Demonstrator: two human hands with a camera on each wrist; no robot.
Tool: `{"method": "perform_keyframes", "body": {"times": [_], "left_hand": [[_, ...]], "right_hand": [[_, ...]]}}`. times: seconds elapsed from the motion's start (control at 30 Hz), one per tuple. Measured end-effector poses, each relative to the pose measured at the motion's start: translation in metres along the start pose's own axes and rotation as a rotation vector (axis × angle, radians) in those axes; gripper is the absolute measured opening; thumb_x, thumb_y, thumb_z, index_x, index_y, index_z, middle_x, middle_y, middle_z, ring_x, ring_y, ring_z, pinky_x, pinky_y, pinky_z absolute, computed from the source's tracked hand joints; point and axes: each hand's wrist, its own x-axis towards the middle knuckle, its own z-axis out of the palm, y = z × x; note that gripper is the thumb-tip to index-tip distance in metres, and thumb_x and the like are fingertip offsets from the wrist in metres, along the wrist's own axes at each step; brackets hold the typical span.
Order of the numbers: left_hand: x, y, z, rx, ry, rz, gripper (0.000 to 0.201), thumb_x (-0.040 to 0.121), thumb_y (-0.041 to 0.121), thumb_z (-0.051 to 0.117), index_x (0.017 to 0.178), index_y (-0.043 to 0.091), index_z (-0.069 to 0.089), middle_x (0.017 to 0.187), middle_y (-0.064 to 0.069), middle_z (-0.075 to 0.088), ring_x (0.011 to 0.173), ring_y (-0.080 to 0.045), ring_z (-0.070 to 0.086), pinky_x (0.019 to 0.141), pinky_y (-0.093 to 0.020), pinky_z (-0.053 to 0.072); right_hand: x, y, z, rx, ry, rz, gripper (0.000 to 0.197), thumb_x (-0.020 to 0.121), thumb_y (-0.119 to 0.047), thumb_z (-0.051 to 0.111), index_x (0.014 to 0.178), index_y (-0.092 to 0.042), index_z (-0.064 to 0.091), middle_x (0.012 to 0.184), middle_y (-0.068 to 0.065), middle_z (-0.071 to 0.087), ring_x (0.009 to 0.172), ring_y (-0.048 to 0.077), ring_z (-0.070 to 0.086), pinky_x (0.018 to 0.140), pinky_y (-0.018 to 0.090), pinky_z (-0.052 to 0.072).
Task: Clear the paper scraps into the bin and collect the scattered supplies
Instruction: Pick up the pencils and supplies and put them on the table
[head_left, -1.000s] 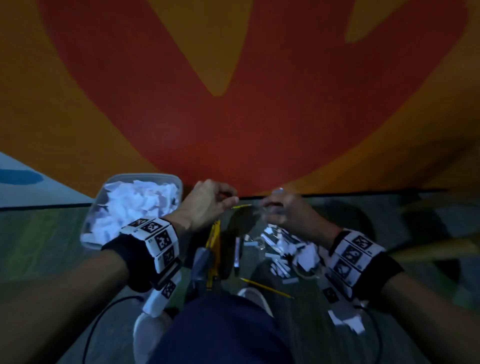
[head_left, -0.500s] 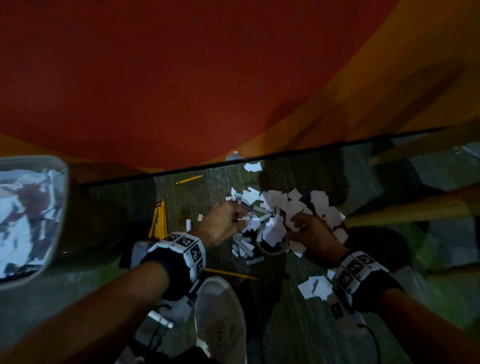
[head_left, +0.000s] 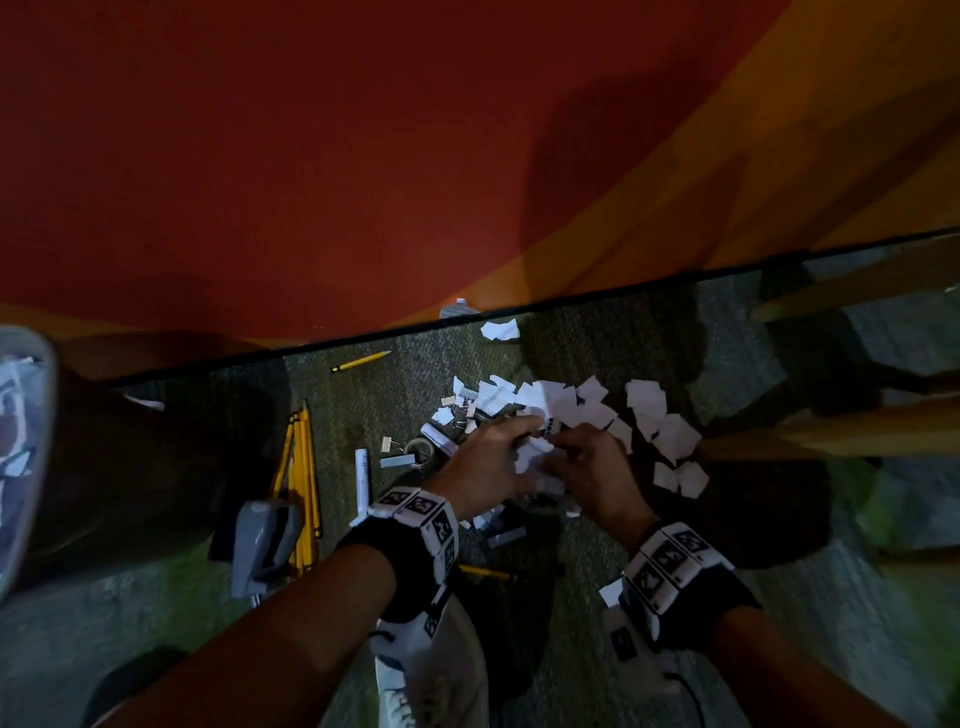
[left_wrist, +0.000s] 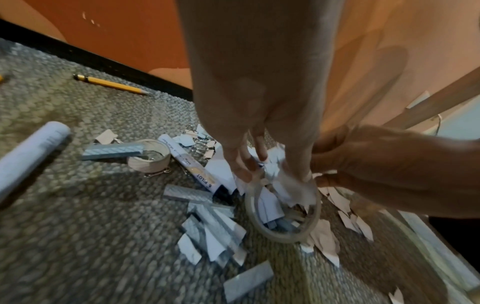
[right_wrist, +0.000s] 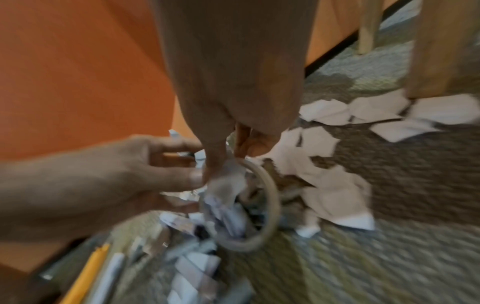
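Both hands meet over the heap of paper scraps (head_left: 566, 410) on the carpet (head_left: 363, 395). Left hand (head_left: 488, 462), fingers curled, pinches a crumpled wad of scraps (head_left: 535, 457); right hand (head_left: 587, 462) closes on the same wad from 3 o'clock, fingers bent round it. In the left wrist view the left fingertips (left_wrist: 244, 166) and right hand (left_wrist: 384, 170) gather white paper directly above a thin tape ring (left_wrist: 283, 214); the right wrist view shows the same ring (right_wrist: 249, 205) below the right fingers (right_wrist: 215, 162), with the left hand (right_wrist: 109, 174) at 9 o'clock. Whether either hand touches the ring cannot be told.

Loose scraps spread from 12 to 3 o'clock of the hands, one separate piece (head_left: 500, 329) lying at 12 o'clock near the black baseboard (head_left: 675, 270). Bin (head_left: 23, 447), holding paper, sits at 9 o'clock at the frame edge, well apart from the heap.

Supplies lie at 9 to 10 o'clock of the hands: a bundle of yellow pencils (head_left: 301, 483), a grey stapler (head_left: 265, 545) just beside it, a white marker (head_left: 362, 480), a small tape roll (left_wrist: 149, 157), staple strips (left_wrist: 113, 151) and binder clips (left_wrist: 205, 144). A single pencil (head_left: 361, 361) lies near the baseboard at 11 o'clock. Wooden furniture legs (head_left: 831, 431) stand at 3 o'clock.
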Motion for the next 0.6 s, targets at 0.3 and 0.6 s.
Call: {"method": "perform_keyframes", "body": {"times": [0.3, 0.6], "left_hand": [[0.017, 0.002, -0.008, -0.236, 0.188, -0.113, 0.015, 0.090, 0.025, 0.069, 0.102, 0.020, 0.076, 0.080, 0.017, 0.068, 0.079, 0.001, 0.065, 0.065, -0.015, 0.051], [0.030, -0.016, -0.040, -0.163, 0.404, -0.204, 0.005, 0.086, 0.008, 0.072, 0.089, 0.005, 0.076, 0.079, -0.003, 0.072, 0.063, -0.002, 0.065, 0.058, -0.025, 0.055]], "right_hand": [[0.040, -0.004, -0.016, 0.172, -0.093, 0.035, 0.011, 0.086, -0.021, 0.074, 0.078, -0.015, 0.078, 0.076, 0.004, 0.075, 0.069, 0.017, 0.069, 0.067, 0.036, 0.055], [0.098, 0.009, -0.005, -0.411, -0.051, 0.348, 0.085, 0.075, -0.068, 0.068, 0.144, -0.030, 0.038, 0.152, 0.017, 0.017, 0.140, 0.044, 0.016, 0.112, 0.054, 0.028]]}}
